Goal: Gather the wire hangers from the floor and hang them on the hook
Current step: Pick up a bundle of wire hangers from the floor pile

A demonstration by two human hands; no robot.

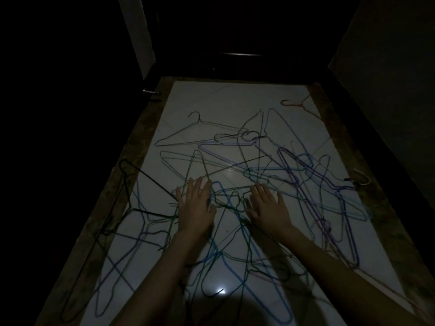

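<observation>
Across the pale floor [235, 97] sprawl tangled wire hangers [270, 170]. Left hand [195, 205] and right hand [268, 208] hover over them, fingers straight and spread, gripping nothing; contact is unclear.

1. The pale, glossy white tiled floor [235, 97] carries thin grey grout lines and one bright white glare spot near the bottom.
2. A mottled brown stone border strip [131, 165] frames the white panel on both sides.
3. The tangled thin wire hangers [237, 194] mix dark green, blue, purple and teal.
4. A black wire hanger [131, 168] lies at the left edge.
5. A red wire hanger [295, 104] lies far right.
6. Surrounding walls and door look nearly black.
</observation>
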